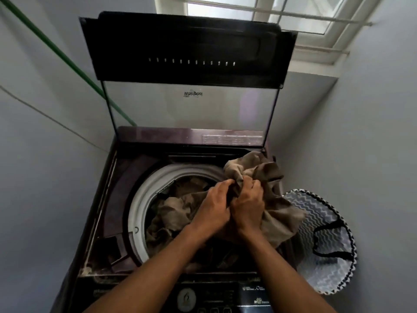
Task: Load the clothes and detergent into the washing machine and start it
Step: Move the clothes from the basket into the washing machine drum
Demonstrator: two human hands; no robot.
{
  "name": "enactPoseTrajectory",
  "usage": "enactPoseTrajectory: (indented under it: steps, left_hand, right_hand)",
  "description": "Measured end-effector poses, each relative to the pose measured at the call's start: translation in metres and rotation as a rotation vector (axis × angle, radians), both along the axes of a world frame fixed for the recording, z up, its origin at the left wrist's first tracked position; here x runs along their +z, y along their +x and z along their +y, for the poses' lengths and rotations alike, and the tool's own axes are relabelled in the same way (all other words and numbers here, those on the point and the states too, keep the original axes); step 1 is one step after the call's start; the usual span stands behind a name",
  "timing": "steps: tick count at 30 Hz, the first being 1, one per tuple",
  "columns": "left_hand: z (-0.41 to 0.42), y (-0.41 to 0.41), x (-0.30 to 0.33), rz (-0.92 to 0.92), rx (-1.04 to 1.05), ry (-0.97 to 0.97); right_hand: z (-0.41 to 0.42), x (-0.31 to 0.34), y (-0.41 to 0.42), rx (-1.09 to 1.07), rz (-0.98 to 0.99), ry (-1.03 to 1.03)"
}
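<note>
Both hands clamped on one bunched brown cloth (pixel 268 199) above the right side of the open drum (pixel 140 199): left hand (pixel 214 206) with a grip curled into the folds at the middle, right hand (pixel 249 204) with a grip fisted round a gather just beside it, knuckles nearly touching. Lid (pixel 187 53) of the washing machine (pixel 99 222) standing upright at the back. More brown clothes (pixel 169 213) already lying inside the drum, part of the held cloth trailing down to them, the rest spilling over the right rim toward the patterned laundry basket (pixel 327 222) on the floor beside the machine. Basket showing only its lining and a dark strap; no clothes visible in it from here. No detergent in view. Control panel (pixel 225 299) at the near edge, untouched.

Step in hand, most likely: feeding this cloth into the drum. To do it well:
- Lift and swing left until the whole bundle hangs over the opening, not the rim.
- Gather the loose tail on the right first, so nothing drapes outside or catches under the lid.
- Lower and let go loosely rather than packing tight; spread over the pile for an even load.
- Check the pale rim ring for trapped fabric before moving to detergent.
</note>
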State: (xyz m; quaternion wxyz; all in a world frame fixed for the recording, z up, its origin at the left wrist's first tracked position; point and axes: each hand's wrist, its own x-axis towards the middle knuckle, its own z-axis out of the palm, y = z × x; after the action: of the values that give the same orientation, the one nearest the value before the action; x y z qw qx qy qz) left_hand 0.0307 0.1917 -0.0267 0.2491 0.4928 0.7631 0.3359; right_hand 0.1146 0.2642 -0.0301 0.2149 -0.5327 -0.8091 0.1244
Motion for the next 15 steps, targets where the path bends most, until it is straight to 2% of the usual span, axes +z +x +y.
enactPoseTrajectory:
  steps: [3, 5, 7, 10, 15]
  left_hand:
    - [-0.040, -0.021, -0.002, 0.134, 0.024, -0.157]
    - [-0.070, -0.032, -0.002, 0.277, 0.045, -0.312]
    - [-0.097, -0.041, -0.006, 0.329, 0.048, -0.491]
    - [-0.116, -0.052, -0.019, 0.233, -0.006, -0.601]
    - [-0.090, -0.066, -0.049, 0.259, -0.171, -0.681]
  right_hand:
    - [-0.026, -0.016, -0.023, 0.129, 0.067, -0.279]
    - [-0.042, -0.032, -0.032, 0.284, -0.090, -0.504]
    - [-0.058, -0.049, -0.039, 0.434, -0.327, -0.693]
    - [-0.067, -0.074, -0.043, 0.557, -0.577, -0.775]
    - [-0.044, -0.092, -0.060, 0.584, -0.695, -0.872]
